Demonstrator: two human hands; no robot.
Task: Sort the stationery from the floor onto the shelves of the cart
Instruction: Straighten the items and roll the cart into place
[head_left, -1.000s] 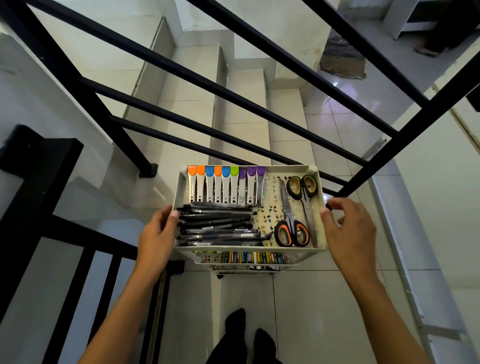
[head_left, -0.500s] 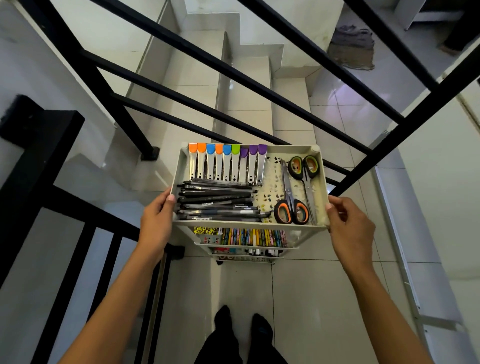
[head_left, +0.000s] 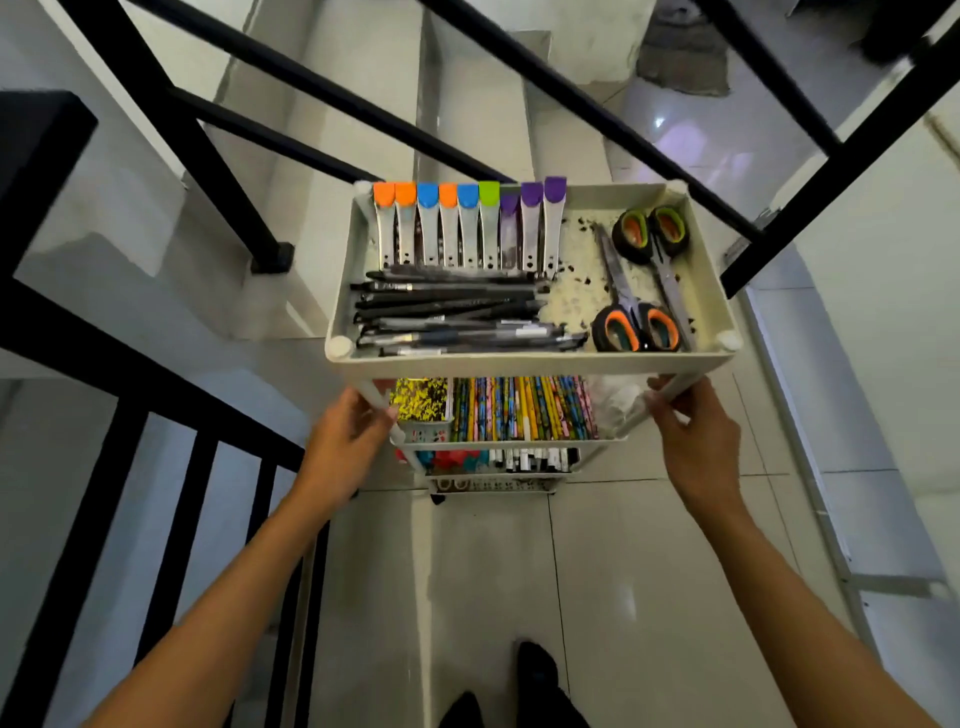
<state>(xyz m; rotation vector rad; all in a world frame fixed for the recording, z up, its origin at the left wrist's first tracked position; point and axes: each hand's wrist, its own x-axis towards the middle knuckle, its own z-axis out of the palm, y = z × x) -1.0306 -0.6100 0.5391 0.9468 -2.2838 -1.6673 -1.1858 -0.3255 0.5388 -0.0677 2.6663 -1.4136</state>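
Both hands have dropped from the rim of the top tray to the near corner posts beneath it: the left hand (head_left: 348, 441) now curls its fingers round the left post, and the right hand (head_left: 693, 436) grips the right post the same way. With the cart (head_left: 530, 361) taken by its frame and no stationery visible on the tiles around it, I judge the sorting done and the cart about to be shifted or steadied beside the black railing (head_left: 311, 98). The top tray's long axis runs left to right; the black pens (head_left: 452, 312) lie along it, while the colour-capped clips (head_left: 467, 228) and both pairs of scissors (head_left: 639, 280) lie front to back. Patterned pencils (head_left: 524, 408) fill the middle shelf, lying front to back.
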